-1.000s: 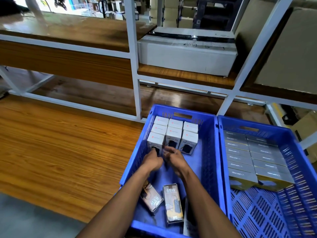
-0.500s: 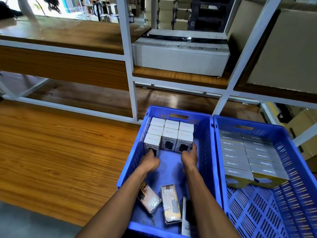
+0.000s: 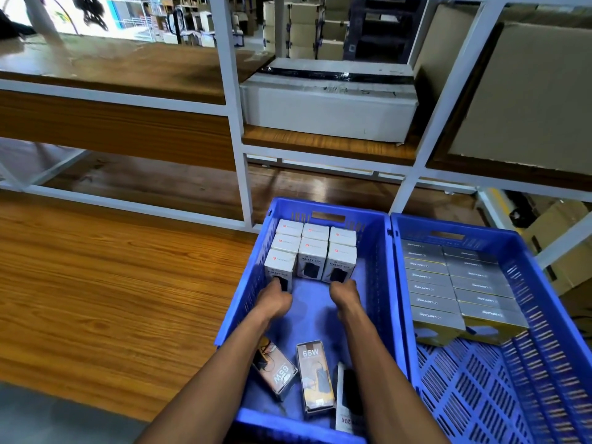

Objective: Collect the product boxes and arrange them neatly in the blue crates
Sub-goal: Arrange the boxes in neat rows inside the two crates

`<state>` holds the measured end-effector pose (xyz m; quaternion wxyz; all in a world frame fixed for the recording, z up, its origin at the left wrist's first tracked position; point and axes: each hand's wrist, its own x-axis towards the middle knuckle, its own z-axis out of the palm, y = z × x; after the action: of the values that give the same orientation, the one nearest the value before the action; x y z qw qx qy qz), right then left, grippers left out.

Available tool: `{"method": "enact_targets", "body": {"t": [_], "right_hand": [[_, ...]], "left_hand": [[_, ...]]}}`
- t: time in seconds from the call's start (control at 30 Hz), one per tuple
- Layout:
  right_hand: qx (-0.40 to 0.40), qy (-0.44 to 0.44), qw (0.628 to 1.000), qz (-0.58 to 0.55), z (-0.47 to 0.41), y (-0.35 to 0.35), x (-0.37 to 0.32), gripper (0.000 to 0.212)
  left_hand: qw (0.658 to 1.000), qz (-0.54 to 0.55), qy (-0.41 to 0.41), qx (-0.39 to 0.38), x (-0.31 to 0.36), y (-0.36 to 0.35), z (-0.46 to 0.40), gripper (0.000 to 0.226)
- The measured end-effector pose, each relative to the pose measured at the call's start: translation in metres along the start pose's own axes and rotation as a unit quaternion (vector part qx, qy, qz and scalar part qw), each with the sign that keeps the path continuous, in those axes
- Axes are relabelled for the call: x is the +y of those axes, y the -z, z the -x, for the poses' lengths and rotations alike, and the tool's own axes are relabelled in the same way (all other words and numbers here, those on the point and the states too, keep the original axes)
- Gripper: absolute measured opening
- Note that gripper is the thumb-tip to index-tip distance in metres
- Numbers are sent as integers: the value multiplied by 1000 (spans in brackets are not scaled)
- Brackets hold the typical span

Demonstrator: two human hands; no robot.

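Observation:
Two blue crates stand side by side. At the far end of the left crate (image 3: 378,283), white product boxes (image 3: 314,251) stand upright in three tight columns. My left hand (image 3: 277,299) presses against the front of the front-left white box. My right hand (image 3: 344,293) touches the lower front of the front-right one; both sets of fingertips are hidden. Loose at the near end lie two 65W boxes (image 3: 315,379) (image 3: 275,373) and a 20K box (image 3: 347,398), partly under my right forearm. The right crate (image 3: 544,315) holds grey and yellow boxes (image 3: 455,283) in two neat columns.
A white metal shelf frame (image 3: 238,155) rises right behind the crates. A large white taped carton (image 3: 330,104) sits on its wooden shelf, with brown cartons (image 3: 528,91) to the right. Wooden flooring (image 3: 112,283) spreads out to the left. More cardboard (image 3: 563,245) lies beyond the right crate.
My hands moved apart from the middle of the white stack to its outer front boxes. The right hand slid from that box's side to its front.

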<state>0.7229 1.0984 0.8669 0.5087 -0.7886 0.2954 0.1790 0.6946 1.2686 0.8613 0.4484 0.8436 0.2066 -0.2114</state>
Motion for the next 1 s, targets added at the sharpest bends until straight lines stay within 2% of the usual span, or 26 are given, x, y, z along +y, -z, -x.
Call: {"method": "enact_targets", "body": {"t": [0.07,0.17,0.2,0.27,0.33,0.4,0.47,0.67,0.83,0.93,1.0], "right_hand": [[-20,23,998,54,-1,-2,1,58],[-77,88,975,189,10,-4,-4,19],[-109,105,959,238,19,-3,-6,18],[-165,131,917,340,39,-2,-12,30],[-207,140,863,439,64,-1,-15,35],[-220,130,820,512,83,-2,-10,49],[-220,118,804,539,92,-6,0,47],[-177,115,866,454,78,-2,4,21],[-120,101,938,310,57,18,2,30],[-92,70,980,164,49,23,-3,34],[-75,43,994,66,22,22,5,45]], "left_hand": [[1000,6,3,1,1,2,1,60],[1000,12,-3,-4,-8,1,-18,47],[1000,22,-9,-13,-13,-2,-28,39],[998,51,-27,-35,-15,-4,-31,24],[996,62,-46,-37,-2,2,-5,24],[995,64,-62,-45,1,2,4,27],[993,72,-71,-53,1,2,8,26],[993,64,-88,-50,0,2,15,27],[994,48,-88,-44,1,6,18,24],[994,41,-91,-45,0,4,19,18],[992,61,-93,-54,1,4,21,16]]}}
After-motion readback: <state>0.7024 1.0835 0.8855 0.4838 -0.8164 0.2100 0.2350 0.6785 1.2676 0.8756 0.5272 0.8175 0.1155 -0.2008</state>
